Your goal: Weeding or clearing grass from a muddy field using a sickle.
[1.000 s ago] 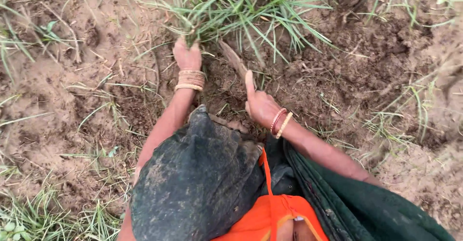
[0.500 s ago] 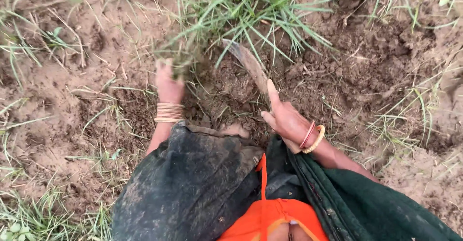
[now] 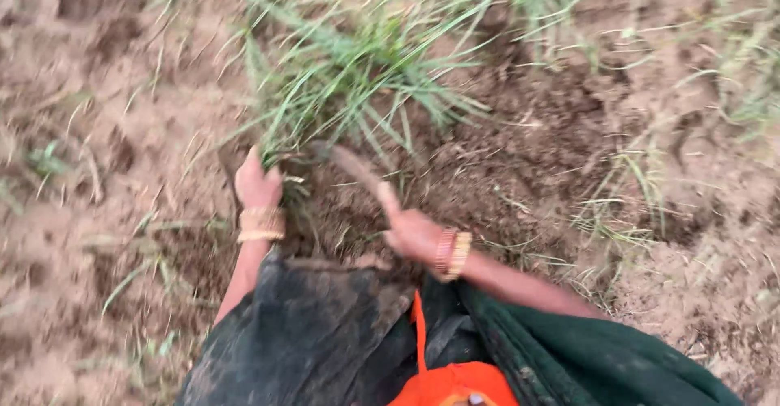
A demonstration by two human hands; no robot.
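Note:
My left hand [image 3: 257,183], with gold bangles at the wrist, grips the base of a clump of long green grass [image 3: 366,65] growing out of dark loose soil. Just right of it, my right hand [image 3: 410,231], also bangled, is closed around the handle of a curved digging tool [image 3: 351,162]. The tool's muddy blade points into the soil at the grass roots. The frame is motion-blurred, so the blade's tip is hard to make out.
Dug-up dark soil [image 3: 520,154] lies right of the clump. Drier, paler ground [image 3: 89,130] with footprints spreads on the left. Thin grass tufts [image 3: 626,187] stand on the right. My dark, muddy skirt and an orange cloth [image 3: 451,382] fill the bottom.
The view shifted. My left hand stayed on the grass base, and my right hand swung the tool from raised down toward the roots beside it.

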